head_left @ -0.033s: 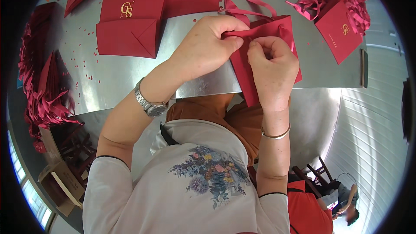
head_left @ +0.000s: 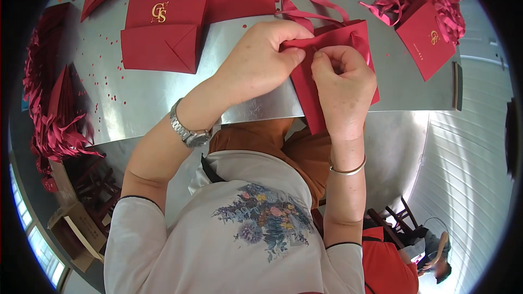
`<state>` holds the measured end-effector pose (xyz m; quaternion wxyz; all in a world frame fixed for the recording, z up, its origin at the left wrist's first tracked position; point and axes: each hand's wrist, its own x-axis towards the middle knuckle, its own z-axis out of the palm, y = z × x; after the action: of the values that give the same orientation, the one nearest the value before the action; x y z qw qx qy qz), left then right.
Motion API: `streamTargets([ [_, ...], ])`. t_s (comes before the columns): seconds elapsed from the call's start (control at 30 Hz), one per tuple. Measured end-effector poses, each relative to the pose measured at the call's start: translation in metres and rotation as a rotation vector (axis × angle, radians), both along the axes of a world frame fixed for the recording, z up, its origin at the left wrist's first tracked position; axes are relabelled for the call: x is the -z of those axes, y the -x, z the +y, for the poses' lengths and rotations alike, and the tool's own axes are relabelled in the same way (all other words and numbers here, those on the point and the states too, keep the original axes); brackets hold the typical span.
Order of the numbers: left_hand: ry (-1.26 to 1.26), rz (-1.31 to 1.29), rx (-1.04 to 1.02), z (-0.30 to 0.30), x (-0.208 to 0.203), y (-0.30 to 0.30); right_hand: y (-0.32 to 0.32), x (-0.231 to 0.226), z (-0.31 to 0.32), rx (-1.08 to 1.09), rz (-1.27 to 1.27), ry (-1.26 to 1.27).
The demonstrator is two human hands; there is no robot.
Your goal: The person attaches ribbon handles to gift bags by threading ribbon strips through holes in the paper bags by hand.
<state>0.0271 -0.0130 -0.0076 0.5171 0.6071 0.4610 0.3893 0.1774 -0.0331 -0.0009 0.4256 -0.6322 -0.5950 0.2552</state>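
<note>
A red paper gift bag (head_left: 308, 98) leans over the table's front edge in front of me. My left hand (head_left: 267, 54) is closed on its upper edge, thumb inside the fold and fingers behind. My right hand (head_left: 343, 79) lies against the bag with thumb and forefinger pinched close to the left thumb; what is between those fingertips is too small and hidden to name. A red ribbon (head_left: 321, 1) loops from the bag's top onto the table. Another strip of ribbon (head_left: 360, 46) shows by the bag's right edge, beside my right knuckles.
Folded red bags (head_left: 163, 13) with gold marks lie at the left on the metal table (head_left: 239, 32). Ribboned bags are heaped at the far right (head_left: 427, 38) and the left edge (head_left: 57, 114). Small red paper dots are scattered about. At lower right sits another person (head_left: 436, 250).
</note>
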Motion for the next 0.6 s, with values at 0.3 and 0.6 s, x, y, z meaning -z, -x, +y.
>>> streamTargets([
  [0.3,-0.376,0.174,-0.042,-0.006,-0.003,-0.007,0.007,-0.002,-0.005,-0.042,-0.536,-0.352],
  [0.6,-0.498,0.246,-0.057,-0.009,0.0,-0.009,0.007,-0.004,-0.008,-0.03,-0.492,-0.317],
])
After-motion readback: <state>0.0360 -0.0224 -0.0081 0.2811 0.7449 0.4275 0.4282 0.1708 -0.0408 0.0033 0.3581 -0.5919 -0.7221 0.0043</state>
